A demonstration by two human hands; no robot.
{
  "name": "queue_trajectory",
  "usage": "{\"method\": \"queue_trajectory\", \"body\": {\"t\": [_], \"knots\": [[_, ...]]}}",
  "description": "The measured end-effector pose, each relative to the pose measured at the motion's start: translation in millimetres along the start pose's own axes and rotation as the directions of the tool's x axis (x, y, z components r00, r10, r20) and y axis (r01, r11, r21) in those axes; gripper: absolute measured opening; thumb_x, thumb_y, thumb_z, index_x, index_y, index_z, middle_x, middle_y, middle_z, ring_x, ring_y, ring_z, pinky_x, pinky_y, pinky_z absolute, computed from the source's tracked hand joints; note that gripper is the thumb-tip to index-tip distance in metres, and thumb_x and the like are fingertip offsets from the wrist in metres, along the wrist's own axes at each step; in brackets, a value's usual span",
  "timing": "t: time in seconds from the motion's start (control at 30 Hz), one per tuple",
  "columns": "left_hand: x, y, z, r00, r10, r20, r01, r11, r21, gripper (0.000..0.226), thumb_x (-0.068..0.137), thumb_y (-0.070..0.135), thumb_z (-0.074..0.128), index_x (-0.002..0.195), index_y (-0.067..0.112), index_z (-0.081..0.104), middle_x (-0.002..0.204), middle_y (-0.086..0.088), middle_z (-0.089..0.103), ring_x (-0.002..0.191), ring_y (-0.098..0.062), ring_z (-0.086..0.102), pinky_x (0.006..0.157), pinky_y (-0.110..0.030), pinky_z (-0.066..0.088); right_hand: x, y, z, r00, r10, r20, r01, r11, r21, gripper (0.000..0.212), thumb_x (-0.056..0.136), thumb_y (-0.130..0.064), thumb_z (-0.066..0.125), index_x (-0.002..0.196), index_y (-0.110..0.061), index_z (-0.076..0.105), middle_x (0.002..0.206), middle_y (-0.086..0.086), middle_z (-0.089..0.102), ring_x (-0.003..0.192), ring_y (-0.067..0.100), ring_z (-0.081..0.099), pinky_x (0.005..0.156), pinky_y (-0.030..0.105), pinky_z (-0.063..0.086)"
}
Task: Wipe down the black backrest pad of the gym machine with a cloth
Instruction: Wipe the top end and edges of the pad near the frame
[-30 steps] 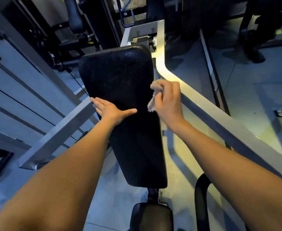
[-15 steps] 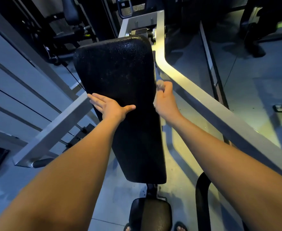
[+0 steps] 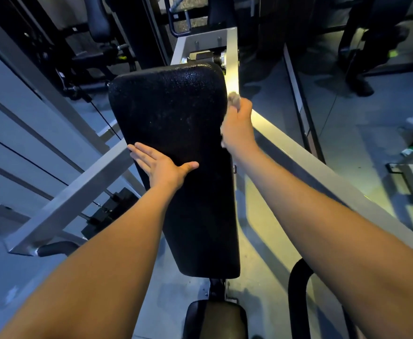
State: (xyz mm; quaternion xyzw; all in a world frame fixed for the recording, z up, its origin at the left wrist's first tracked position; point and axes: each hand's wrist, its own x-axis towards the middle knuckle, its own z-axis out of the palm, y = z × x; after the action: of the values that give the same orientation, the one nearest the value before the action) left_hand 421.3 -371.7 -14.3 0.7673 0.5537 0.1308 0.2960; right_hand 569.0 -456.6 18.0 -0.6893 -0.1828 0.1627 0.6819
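**Supervisor:** Start nearest. What do you have?

**Inspector:** 1 dark seat pad (image 3: 215,319) at the bottom edge, partly cut off. Above it is the black backrest pad (image 3: 176,123). Its long axis runs near to far, and the top end leans slightly left.

**Supervisor:** Hands?

**Inspector:** 2 in view. The left hand (image 3: 161,165) lies flat on the pad's left edge around mid-length. Its fingers are straight and together, the thumb is spread onto the face, and it holds nothing. The right hand (image 3: 237,128) is farther up, at the right edge. Its fingers are curled round the cloth (image 3: 234,99), which bunches out above the fist.

**Supervisor:** The deciding relation?

**Inspector:** The pad's face lies to the left of the cloth hand, which sits at the edge, not on the face. In my judgement the right hand is placed to sweep leftward or along the length.

**Supervisor:** Limitations?

**Inspector:** The fist hides whether the cloth touches the pad's side. The light is dim, and I cannot tell if the specks on the upper face are texture or moisture. Beyond are the grey frame rail (image 3: 322,177) and dark machines, indistinct.
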Motion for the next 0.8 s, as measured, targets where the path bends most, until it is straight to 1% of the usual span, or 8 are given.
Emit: {"method": "queue_trajectory", "body": {"t": [0.13, 0.2, 0.3, 0.37, 0.43, 0.53, 0.67, 0.8], "knots": [[0, -1, -2, 1.000, 0.012, 0.006, -0.012, 1.000, 0.002, 0.155, 0.066, 0.057, 0.085, 0.148, 0.006, -0.036, 0.154, -0.009, -0.046, 0.147, -0.028, -0.033, 0.122, -0.040, 0.005, 29, -38, 7, 0.983, -0.183, -0.006, 0.183, 0.983, -0.001, 0.018, 0.109, -0.040, 0.034, 0.118, -0.031, 0.046, 0.108, 0.008, 0.059, 0.091, 0.021, 0.056, 0.076, 0.036, 0.046], [1, -1, -2, 1.000, 0.010, 0.013, -0.010, 1.000, 0.006, 0.155, 0.065, 0.057, 0.085, 0.147, 0.005, -0.036, 0.154, -0.009, -0.046, 0.147, -0.028, -0.033, 0.122, -0.040, 0.004, 20, -22, 5, 0.989, -0.150, -0.017, 0.150, 0.989, -0.011, 0.031, 0.109, -0.032, 0.034, 0.137, -0.021, 0.041, 0.126, 0.011, 0.057, 0.109, 0.022, 0.056, 0.089, 0.038, 0.047], [2, -1, -2, 1.000, -0.001, 0.014, 0.001, 1.000, 0.024, 0.157, 0.064, 0.059, 0.085, 0.147, 0.005, -0.036, 0.153, -0.010, -0.046, 0.147, -0.029, -0.033, 0.122, -0.041, 0.005, 2, 10, 4, 0.998, -0.054, -0.017, 0.053, 0.997, -0.047, 0.038, 0.110, -0.031, 0.032, 0.146, -0.018, 0.036, 0.140, 0.009, 0.045, 0.125, 0.024, 0.047, 0.103, 0.040, 0.039], [3, -1, -2, 1.000, -0.007, 0.016, 0.006, 0.999, 0.032, 0.157, 0.064, 0.060, 0.084, 0.147, 0.004, -0.037, 0.153, -0.011, -0.046, 0.147, -0.029, -0.033, 0.123, -0.041, 0.007, 5, 2, 9, 0.999, -0.030, -0.036, 0.031, 0.999, 0.023, 0.034, 0.107, -0.031, 0.033, 0.138, -0.019, 0.039, 0.133, 0.011, 0.048, 0.117, 0.026, 0.050, 0.097, 0.044, 0.042], [4, 0, -2, 1.000, -0.015, 0.023, 0.014, 0.999, 0.045, 0.157, 0.065, 0.061, 0.084, 0.146, 0.004, -0.037, 0.153, -0.011, -0.046, 0.147, -0.029, -0.033, 0.123, -0.041, 0.006, 15, -16, 16, 0.996, -0.066, -0.062, 0.072, 0.991, 0.112, 0.025, 0.105, -0.031, 0.032, 0.126, -0.026, 0.043, 0.112, 0.007, 0.058, 0.097, 0.026, 0.057, 0.082, 0.046, 0.048], [7, -1, -1, 1.000, -0.024, 0.018, 0.023, 0.998, 0.058, 0.159, 0.061, 0.066, 0.082, 0.145, 0.003, -0.038, 0.152, -0.012, -0.047, 0.147, -0.030, -0.033, 0.126, -0.044, 0.007, 24, -42, 21, 0.979, -0.180, -0.094, 0.189, 0.977, 0.099, 0.027, 0.109, -0.024, 0.032, 0.127, -0.028, 0.050, 0.103, -0.006, 0.060, 0.092, 0.015, 0.057, 0.084, 0.036, 0.048], [9, -3, 0, 0.999, -0.026, 0.020, 0.024, 0.998, 0.055, 0.160, 0.060, 0.068, 0.081, 0.145, 0.004, -0.039, 0.152, -0.011, -0.048, 0.146, -0.030, -0.033, 0.125, -0.044, 0.009, 26, -55, 19, 0.935, -0.352, -0.034, 0.348, 0.933, -0.094, 0.035, 0.108, -0.018, 0.037, 0.136, -0.017, 0.058, 0.125, -0.005, 0.066, 0.115, 0.013, 0.060, 0.099, 0.025, 0.047], [8, -4, -1, 1.000, -0.010, 0.023, 0.009, 0.998, 0.057, 0.160, 0.060, 0.067, 0.081, 0.145, 0.004, -0.039, 0.152, -0.011, -0.048, 0.146, -0.029, -0.034, 0.125, -0.044, 0.008, 8, -31, 5, 0.946, -0.322, -0.036, 0.319, 0.945, -0.067, 0.036, 0.111, -0.020, 0.037, 0.142, -0.021, 0.054, 0.127, -0.013, 0.061, 0.116, 0.002, 0.055, 0.090, 0.001, 0.039]]}}
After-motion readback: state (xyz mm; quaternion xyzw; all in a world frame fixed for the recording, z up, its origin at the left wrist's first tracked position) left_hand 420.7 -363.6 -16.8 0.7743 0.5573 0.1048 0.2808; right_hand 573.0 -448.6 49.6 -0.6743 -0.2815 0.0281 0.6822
